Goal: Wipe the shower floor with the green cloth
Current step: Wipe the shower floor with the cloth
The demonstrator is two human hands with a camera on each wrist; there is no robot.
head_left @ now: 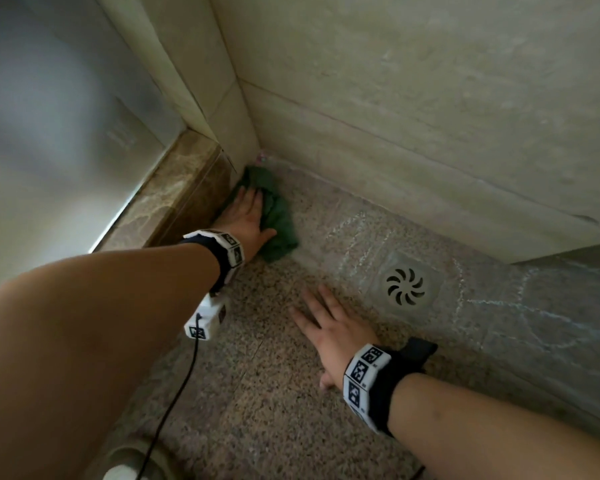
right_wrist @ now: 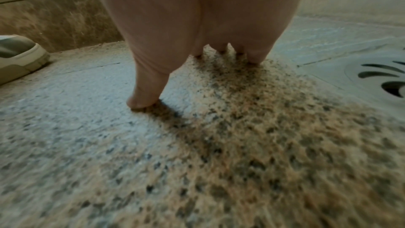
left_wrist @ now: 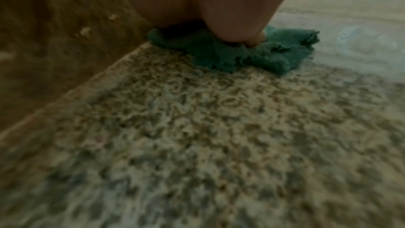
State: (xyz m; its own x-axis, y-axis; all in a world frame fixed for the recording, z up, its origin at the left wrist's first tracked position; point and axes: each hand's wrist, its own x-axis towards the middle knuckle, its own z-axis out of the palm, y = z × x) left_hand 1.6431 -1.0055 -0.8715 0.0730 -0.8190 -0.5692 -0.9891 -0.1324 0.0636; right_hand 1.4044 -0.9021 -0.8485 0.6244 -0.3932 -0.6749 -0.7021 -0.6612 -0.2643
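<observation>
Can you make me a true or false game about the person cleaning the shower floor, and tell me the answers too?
1. The left hand presses the crumpled green cloth into the corner of the speckled stone shower floor. True.
2. The right hand holds a sponge. False: it lies flat on the floor with spread fingers and holds nothing.
3. The round metal drain cover with curved slots lies under the cloth. False: the drain is uncovered, apart from the cloth, beside the right hand.
4. Both wrists wear bands with black and white square patterns. True.
5. The cloth lies spread out smooth and flat. False: it is bunched and wrinkled.
</observation>
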